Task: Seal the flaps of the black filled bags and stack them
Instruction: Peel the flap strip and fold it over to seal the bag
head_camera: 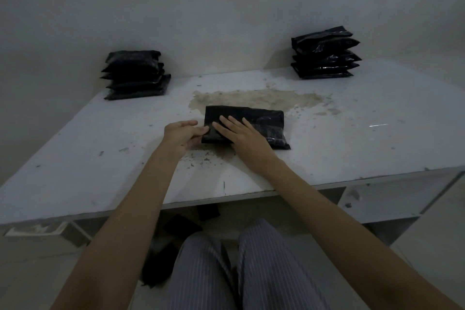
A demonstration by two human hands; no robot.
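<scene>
A black filled bag (266,122) lies flat in the middle of the white table (364,138). My right hand (241,134) lies on the bag's left part with straight fingers, pressing it down. My left hand (182,134) is at the bag's left edge, where its fingers and thumb pinch the flap end. Several black bags form a stack (136,74) at the back left. A second stack of black bags (325,53) stands at the back right.
A wall runs right behind the table. The tabletop is stained and littered with small crumbs near the front middle. Dark pieces (181,228) lie on the floor under the table, by my striped trousers (241,272).
</scene>
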